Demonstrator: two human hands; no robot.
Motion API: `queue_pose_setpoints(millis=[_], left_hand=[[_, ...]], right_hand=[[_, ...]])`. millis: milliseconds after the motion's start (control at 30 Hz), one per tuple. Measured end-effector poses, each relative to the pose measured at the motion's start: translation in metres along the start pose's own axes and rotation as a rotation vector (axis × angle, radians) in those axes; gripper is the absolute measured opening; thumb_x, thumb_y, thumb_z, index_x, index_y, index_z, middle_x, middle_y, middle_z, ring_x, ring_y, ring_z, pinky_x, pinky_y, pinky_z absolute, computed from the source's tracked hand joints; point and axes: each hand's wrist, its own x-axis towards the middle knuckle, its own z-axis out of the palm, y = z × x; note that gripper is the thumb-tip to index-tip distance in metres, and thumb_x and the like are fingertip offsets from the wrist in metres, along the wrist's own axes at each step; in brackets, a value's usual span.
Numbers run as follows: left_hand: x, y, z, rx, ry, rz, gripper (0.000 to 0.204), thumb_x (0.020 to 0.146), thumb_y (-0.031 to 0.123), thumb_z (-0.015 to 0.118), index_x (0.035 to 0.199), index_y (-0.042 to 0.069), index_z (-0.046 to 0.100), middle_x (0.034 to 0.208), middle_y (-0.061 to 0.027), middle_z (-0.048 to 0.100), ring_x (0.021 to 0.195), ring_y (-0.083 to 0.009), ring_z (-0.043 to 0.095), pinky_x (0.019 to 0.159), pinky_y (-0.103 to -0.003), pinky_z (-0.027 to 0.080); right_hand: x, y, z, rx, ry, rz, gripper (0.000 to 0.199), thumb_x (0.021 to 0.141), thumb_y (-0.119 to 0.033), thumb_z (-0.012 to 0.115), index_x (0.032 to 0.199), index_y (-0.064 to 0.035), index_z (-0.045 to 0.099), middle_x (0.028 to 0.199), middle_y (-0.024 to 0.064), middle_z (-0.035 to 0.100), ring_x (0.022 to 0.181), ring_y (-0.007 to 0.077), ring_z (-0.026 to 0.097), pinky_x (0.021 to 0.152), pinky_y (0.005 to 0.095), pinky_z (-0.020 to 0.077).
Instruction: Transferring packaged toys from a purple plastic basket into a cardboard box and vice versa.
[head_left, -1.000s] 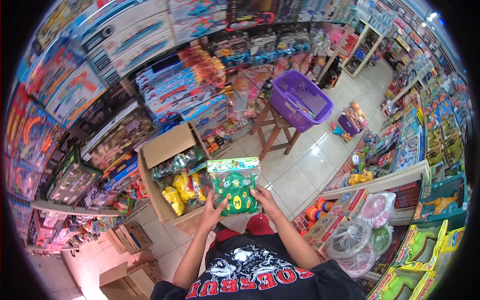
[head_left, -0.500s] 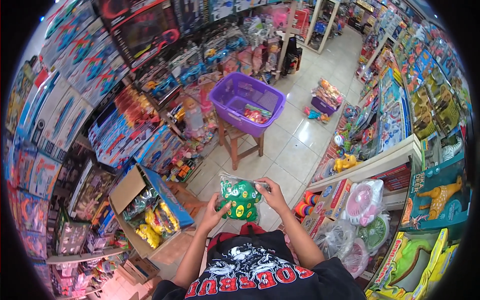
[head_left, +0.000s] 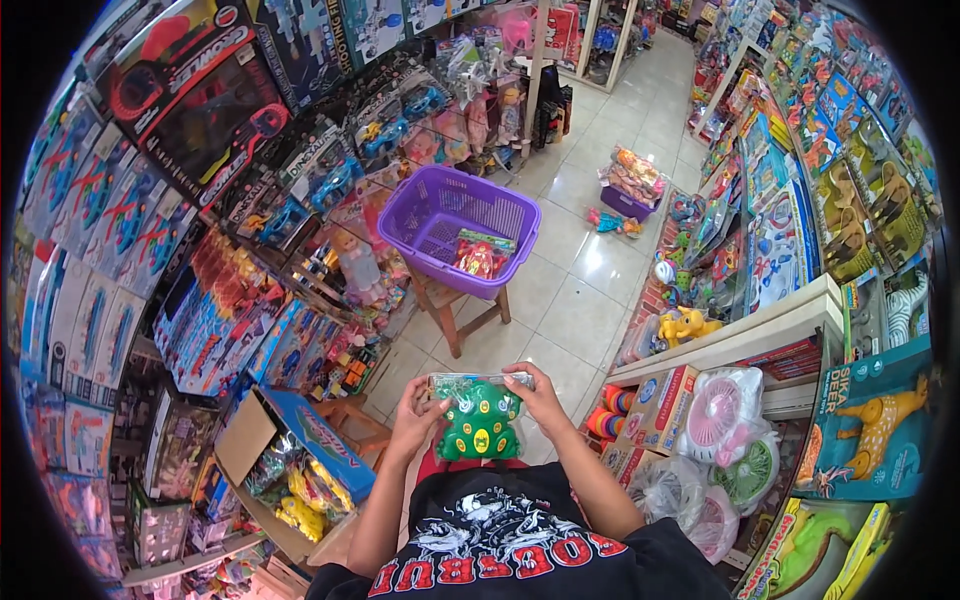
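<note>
Left hand (head_left: 413, 418) and right hand (head_left: 541, 397) pinched the bagged green toy (head_left: 482, 428), probably light, slippery, best held by its sides.

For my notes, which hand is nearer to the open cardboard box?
Left. The left hand is up and right of the box; the right hand is farther right, across the green toy.

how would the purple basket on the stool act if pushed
The purple basket looks fairly stiff, with moulded, slotted walls. It is probably light, as only a red packet shows inside. Pushed hard, it might tip off the wooden stool, whose seat it nearly covers.
</note>
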Motion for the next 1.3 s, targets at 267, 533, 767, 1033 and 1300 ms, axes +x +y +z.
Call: queue_pose_setpoints(millis=[267, 533, 767, 1033, 1300], left_hand=[[0.109, 0.024, -0.034, -0.098, 0.072, 0.07, 0.042, 0.09, 0.006, 0.063, 0.128, 0.001, 0.046, 0.116, -0.0077, 0.059, 0.099, -0.014, 0.061, 0.079, -0.027, 0.052], [0.201, 0.041, -0.091, -0.044, 0.014, -0.041, 0.054, 0.09, 0.02, 0.067, 0.134, 0.003, 0.042, 0.119, -0.0078, 0.058, 0.102, -0.0148, 0.06, 0.08, -0.027, 0.05], [0.254, 0.088, -0.105, 0.139, -0.253, -0.032, 0.087, 0.082, 0.02, 0.075, 0.148, 0.003, 0.021, 0.129, -0.0151, 0.046, 0.114, -0.0214, 0.052, 0.092, -0.034, 0.047], [0.336, 0.096, -0.115, 0.249, -0.222, -0.021, 0.092, 0.082, 0.023, 0.076, 0.149, 0.003, 0.016, 0.127, -0.0192, 0.046, 0.109, -0.0256, 0.056, 0.089, -0.035, 0.049], [0.426, 0.122, -0.102, 0.497, -0.235, 0.036, 0.087, 0.081, 0.026, 0.076, 0.146, 0.003, 0.023, 0.134, -0.0212, 0.043, 0.12, -0.0299, 0.049, 0.095, -0.039, 0.045]], right_hand=[[0.062, -0.015, 0.038, 0.129, 0.117, 0.107, 0.052, 0.093, -0.042, 0.058, 0.133, -0.0139, 0.042, 0.109, 0.0051, 0.058, 0.095, 0.0126, 0.055, 0.074, 0.029, 0.0461], [0.152, -0.033, 0.076, 0.168, 0.257, 0.075, 0.038, 0.094, -0.028, 0.061, 0.121, -0.0034, 0.051, 0.101, 0.0045, 0.062, 0.091, 0.0127, 0.057, 0.077, 0.0287, 0.0471], [0.206, -0.051, 0.094, 0.203, 0.505, 0.014, 0.036, 0.094, -0.025, 0.061, 0.119, -0.0033, 0.049, 0.1, 0.0069, 0.063, 0.087, 0.0126, 0.059, 0.077, 0.0283, 0.0483], [0.261, -0.063, 0.087, 0.327, 0.534, 0.106, 0.057, 0.09, -0.018, 0.066, 0.135, -0.0033, 0.035, 0.108, 0.0113, 0.06, 0.101, 0.0165, 0.057, 0.088, 0.0305, 0.0449], [0.358, -0.034, 0.055, 0.244, 0.379, 0.155, 0.045, 0.09, -0.013, 0.064, 0.128, -0.0044, 0.041, 0.103, 0.0077, 0.058, 0.092, 0.0134, 0.057, 0.074, 0.0283, 0.0485]])
